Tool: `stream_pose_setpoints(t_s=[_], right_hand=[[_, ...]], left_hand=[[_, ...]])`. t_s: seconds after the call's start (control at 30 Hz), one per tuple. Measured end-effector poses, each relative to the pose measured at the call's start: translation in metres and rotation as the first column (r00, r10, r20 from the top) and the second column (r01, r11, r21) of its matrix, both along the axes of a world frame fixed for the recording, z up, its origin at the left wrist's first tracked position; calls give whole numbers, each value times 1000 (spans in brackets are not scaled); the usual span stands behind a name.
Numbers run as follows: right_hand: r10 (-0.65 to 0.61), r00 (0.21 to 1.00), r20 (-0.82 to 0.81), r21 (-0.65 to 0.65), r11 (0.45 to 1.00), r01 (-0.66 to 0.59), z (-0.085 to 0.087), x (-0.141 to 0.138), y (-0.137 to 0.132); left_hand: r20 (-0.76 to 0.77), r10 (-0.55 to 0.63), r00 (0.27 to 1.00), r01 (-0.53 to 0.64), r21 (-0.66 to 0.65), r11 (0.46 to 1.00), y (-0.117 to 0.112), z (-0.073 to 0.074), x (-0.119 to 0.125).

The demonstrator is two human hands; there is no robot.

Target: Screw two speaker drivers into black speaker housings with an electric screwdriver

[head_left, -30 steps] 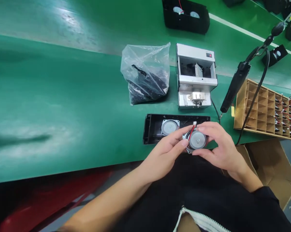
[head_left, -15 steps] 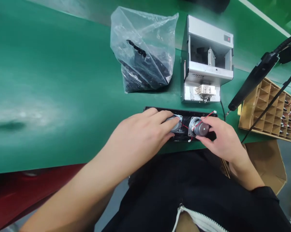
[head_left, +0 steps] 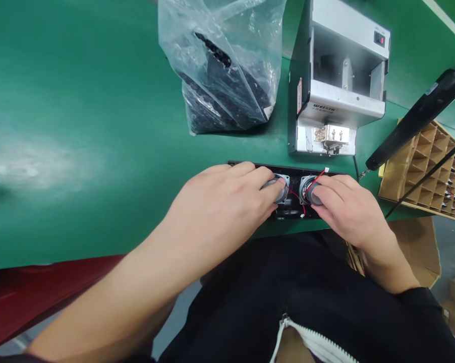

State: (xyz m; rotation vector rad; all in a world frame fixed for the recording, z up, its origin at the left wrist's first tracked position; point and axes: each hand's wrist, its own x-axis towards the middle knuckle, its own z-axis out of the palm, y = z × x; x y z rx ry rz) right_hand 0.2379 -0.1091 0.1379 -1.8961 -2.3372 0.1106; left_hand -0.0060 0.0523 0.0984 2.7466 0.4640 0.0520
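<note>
Left hand cupped, fingers pressing down on left round speaker; right hand cupped likewise, pressing on right speaker. Speakers sitting side by side in black plastic housing, grey magnets facing up, partly hidden under fingers; red wire running between them. Housing lying on green workbench near edge, long axis running left to right.

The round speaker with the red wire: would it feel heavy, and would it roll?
Probably heavy for its size, since the speaker looks mostly metal. Its round rim might roll on edge. The thin red wire looks floppy.
</note>
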Motion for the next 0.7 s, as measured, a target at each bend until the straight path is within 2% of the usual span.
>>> stream_pose_setpoints(t_s=[0.27, 0.4, 0.53, 0.7], right_hand=[[63, 985, 162, -13, 998, -62, 16, -14, 2], [71, 979, 191, -78, 995, -57, 19, -16, 3], [91, 979, 184, -164, 985, -61, 16, -15, 10], [104, 988, 111, -204, 976, -79, 1, -9, 19]], left_hand=[[12, 27, 1000, -27, -38, 999, 0, 1, 2], [42, 37, 998, -35, -65, 997, 0, -1, 2], [5, 4, 1000, -4, -2, 1000, -1, 1, 5], [5, 1, 1000, -1, 5, 1000, -1, 2, 7]])
